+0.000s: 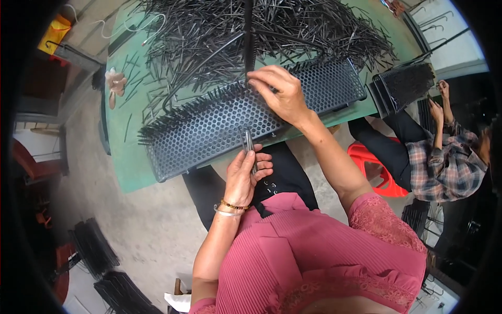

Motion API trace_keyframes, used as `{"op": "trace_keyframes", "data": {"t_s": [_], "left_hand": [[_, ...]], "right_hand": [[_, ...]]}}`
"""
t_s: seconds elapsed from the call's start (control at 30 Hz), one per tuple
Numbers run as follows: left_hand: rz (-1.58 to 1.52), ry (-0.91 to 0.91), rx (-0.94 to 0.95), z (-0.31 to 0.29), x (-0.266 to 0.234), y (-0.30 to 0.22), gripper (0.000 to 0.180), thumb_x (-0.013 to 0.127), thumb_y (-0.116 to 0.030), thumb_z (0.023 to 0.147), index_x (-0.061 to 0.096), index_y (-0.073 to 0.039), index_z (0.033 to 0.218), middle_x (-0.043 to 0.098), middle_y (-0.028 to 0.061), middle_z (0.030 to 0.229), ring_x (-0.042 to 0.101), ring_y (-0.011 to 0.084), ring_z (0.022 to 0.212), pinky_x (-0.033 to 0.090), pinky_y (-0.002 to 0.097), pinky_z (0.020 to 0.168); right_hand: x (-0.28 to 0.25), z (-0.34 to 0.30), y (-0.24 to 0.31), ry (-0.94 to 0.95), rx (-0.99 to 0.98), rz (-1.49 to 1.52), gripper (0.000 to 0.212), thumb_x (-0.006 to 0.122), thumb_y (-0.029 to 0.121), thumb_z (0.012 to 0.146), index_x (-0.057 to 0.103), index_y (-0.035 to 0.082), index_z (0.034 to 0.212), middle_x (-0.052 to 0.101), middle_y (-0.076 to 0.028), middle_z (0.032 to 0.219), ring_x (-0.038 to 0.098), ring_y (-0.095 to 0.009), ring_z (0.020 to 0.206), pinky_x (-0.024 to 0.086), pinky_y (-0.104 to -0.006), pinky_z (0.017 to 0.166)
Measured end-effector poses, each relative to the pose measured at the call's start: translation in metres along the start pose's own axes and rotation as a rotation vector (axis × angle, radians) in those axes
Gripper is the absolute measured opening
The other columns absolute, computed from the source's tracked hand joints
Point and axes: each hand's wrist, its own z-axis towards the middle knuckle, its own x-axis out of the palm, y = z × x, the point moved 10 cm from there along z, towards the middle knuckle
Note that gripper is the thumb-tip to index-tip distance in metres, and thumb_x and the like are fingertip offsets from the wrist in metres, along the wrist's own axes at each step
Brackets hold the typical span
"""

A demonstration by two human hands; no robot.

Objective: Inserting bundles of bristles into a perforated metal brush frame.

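Observation:
My left hand (pixel 244 170) is closed around a few slim, shiny grey strips (pixel 248 140) that stick up past the thumb. They stand just over the near side of a long perforated dark grey rack (pixel 209 137). Along the rack's far side, a row of short black strips (pixel 196 105) stands in the holes from the left end to about the middle. My right hand (pixel 281 94) reaches over the rack to the end of that row. Its thumb and forefinger are pinched together; what lies between the tips is too small to make out.
A large heap of loose black strips (pixel 198 31) covers the back of the green table (pixel 128 175). A black upright post (pixel 249 36) rises behind the rack. To the right, a person in a plaid shirt (pixel 442 170) works beside a red stool (pixel 384 178) and another dark rack (pixel 408 86).

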Motion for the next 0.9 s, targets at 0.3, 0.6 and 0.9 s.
{"op": "trace_keyframes", "data": {"t_s": [0.3,0.6,0.9], "left_hand": [[0.049,0.009,-0.006,0.001,0.006,0.003,0.028,0.045,-0.018,0.097,0.05,0.001,0.116,0.063,0.0122,0.096,0.063,0.0153,0.08,0.055,0.0265,0.069],[0.113,0.014,-0.013,0.0,0.01,0.001,0.03,0.043,-0.021,0.098,0.048,0.002,0.116,0.06,0.012,0.095,0.061,0.0148,0.079,0.054,0.0247,0.063],[0.033,-0.057,0.068,-0.001,0.009,-0.014,0.032,0.041,-0.025,0.098,0.048,0.001,0.117,0.06,0.0139,0.1,0.063,0.0193,0.085,0.054,0.031,0.073]], "right_hand": [[0.009,-0.008,-0.007,0.053,-0.022,-0.066,0.015,0.068,0.005,0.076,0.066,0.003,0.09,0.065,-0.009,0.086,0.063,-0.024,0.077,0.05,-0.0324,0.068],[-0.018,-0.003,0.003,-0.08,-0.012,0.027,0.016,0.068,-0.001,0.075,0.066,-0.001,0.091,0.065,-0.012,0.085,0.063,-0.023,0.075,0.05,-0.0295,0.064],[0.001,-0.056,-0.011,0.245,0.672,0.465,0.016,0.068,0.008,0.081,0.068,-0.001,0.094,0.066,-0.003,0.085,0.056,-0.004,0.072,0.044,-0.0196,0.062]]}}
